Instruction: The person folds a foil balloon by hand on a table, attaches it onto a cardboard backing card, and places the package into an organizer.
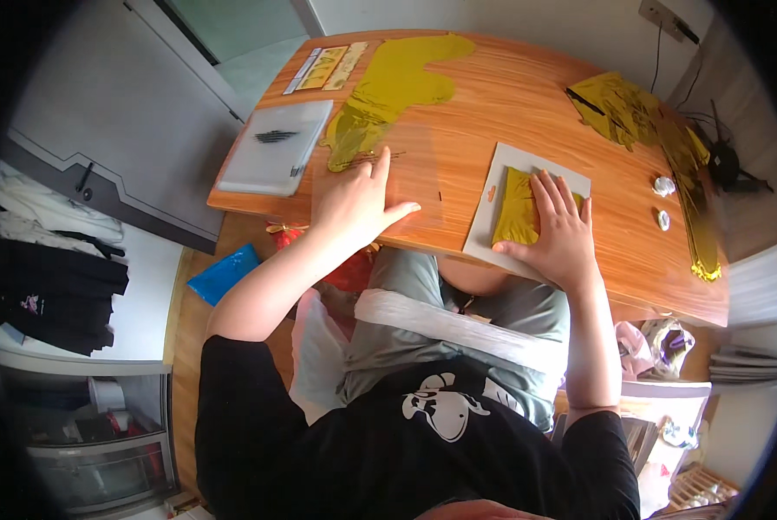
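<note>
Altogether two hands (354,198) (562,230), spread, gripping nothing, left on one clear sheet (421,178), right on one gold packet (515,208)

Wood-grained table (492,113) with gold foil (393,82), white card (486,222), translucent plastic stack (271,165), two crumpled white bits (663,185).
</note>
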{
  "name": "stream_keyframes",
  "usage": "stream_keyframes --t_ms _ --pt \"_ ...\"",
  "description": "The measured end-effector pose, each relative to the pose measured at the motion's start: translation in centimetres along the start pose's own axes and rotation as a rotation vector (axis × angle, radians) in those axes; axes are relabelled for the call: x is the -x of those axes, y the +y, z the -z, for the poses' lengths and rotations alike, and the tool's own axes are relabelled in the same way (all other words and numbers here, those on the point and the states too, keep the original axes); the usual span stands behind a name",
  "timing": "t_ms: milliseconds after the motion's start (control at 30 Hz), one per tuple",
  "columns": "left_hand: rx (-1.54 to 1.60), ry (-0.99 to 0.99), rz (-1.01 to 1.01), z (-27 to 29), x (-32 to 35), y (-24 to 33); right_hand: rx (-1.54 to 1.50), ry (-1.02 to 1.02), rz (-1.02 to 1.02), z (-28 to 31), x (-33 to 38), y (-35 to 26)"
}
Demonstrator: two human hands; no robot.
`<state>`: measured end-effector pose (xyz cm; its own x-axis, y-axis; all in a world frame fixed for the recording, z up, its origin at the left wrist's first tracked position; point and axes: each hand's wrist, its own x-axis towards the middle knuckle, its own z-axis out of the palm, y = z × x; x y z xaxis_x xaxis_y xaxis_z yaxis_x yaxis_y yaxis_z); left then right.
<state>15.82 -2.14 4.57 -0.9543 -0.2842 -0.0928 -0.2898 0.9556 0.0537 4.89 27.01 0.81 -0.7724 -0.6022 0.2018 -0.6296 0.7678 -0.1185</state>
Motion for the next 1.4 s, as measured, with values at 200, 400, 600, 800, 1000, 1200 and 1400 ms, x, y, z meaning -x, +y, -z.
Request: stream_keyframes --t_ms 200,400,600,800,1000,1200,1400 --pt "-0.054 0.309 -0.932 -1.7 -1.6 -2.9 0.046 0.014 -0.156 -0.2 -0.5 -0.9" --pt "0.064 0.056 -0.706 -2.2 -1.5 0.3 0.072 0.034 -0.218 -0.4 -0.6 -0.8" --pt "0.054 0.181 -0.634 -3.9 -3.0 4.5 0.096 0.064 -0.275 -0.6 -0.7 -0.8" --pt "-0.003 0.326 -0.607 -4.3 -3.1 5.6 0.037 0.091 -0.269 -1.2 -0.6 -0.3" --pt "0.138 0.128 -0.519 -4.8 -2.9 4.5 0.061 0.112 -0.276 -2.0 -0.9 0.0" --pt "0.186 0.085 -0.507 -4.7 -3.8 4.3 0.069 0.085 -0.295 -1.8 -0.9 -0.1" --pt "0.155 0.086 -0.389 -4.7 -4.9 7.6 0.067 0.087 -0.281 -1.7 -0.9 -0.3"
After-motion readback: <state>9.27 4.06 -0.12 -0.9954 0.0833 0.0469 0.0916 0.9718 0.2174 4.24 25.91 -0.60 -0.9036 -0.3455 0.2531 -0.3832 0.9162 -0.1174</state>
